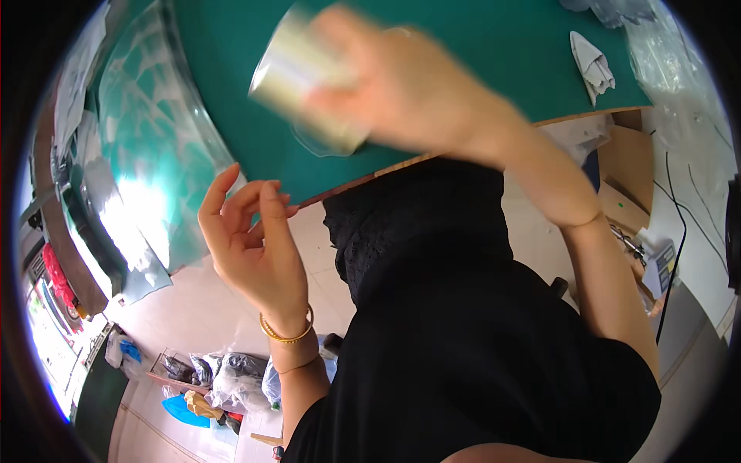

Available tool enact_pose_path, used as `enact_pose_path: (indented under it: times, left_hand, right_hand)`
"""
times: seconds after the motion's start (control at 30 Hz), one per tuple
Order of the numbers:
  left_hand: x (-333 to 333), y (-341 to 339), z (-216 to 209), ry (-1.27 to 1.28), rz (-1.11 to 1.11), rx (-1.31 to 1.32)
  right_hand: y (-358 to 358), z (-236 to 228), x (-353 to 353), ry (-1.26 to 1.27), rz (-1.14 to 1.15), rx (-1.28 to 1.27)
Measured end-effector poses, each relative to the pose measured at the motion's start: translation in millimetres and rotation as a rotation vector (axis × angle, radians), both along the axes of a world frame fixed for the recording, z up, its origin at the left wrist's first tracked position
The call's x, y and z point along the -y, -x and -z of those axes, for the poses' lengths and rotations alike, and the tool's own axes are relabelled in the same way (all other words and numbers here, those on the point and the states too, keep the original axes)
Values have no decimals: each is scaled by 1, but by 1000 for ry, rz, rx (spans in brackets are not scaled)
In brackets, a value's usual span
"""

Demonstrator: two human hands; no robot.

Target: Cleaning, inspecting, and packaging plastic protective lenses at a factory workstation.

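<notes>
My right hand (386, 85) is smeared by motion above the green tabletop (494, 46). Its fingers close round a pale yellowish, roll-like cylinder (305, 73) with a shiny, clear-looking edge; the blur hides its exact kind. Under the cylinder's lower end, a clear rounded edge (320, 148) shows against the green. My left hand (251, 231), with a gold bracelet at the wrist, is held at the table's front edge. Its fingers are loosely bent and apart, and nothing shows between them.
Clear plastic sheeting (154, 139) covers the table's left side. A crumpled whitish piece (593, 65) lies at the right, near more clear plastic (671, 77). Bags (239, 378) stand low at the left. Black cables (679, 224) hang at the right, past a cardboard box (627, 166).
</notes>
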State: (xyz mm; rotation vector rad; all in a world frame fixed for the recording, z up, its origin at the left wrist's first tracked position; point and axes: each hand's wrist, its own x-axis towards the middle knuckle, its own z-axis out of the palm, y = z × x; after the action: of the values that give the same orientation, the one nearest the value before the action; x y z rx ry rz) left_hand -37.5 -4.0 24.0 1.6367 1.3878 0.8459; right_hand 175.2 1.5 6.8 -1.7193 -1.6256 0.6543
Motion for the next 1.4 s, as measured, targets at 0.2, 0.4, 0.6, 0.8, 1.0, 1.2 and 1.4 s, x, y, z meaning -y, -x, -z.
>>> enact_pose_path:
  times: [0.2,0.4,0.6,0.8,1.0,1.2,1.4]
  left_hand:
    - [-26,13,-21,-93,101,-118]
    - [-67,-41,-20,-368,591,-420]
    - [-81,-78,0,-449,813,-520]
    - [-144,-101,-20,-587,837,-425]
    - [-263,-146,-53,-730,703,-457]
    - [-314,-167,-53,-593,715,-651]
    - [-236,-135,-55,-844,607,-350]
  right_hand:
    - [-116,-9,7,-88,195,-185]
    - [-126,-24,17,197,462,523]
    - [-124,-78,68,-183,362,381]
    - [-230,-138,87,-258,578,709]
    - [-267,-144,47,101,220,775]
    - [-245,-156,42,114,240,777]
    - [-128,-97,37,-116,-39,603]
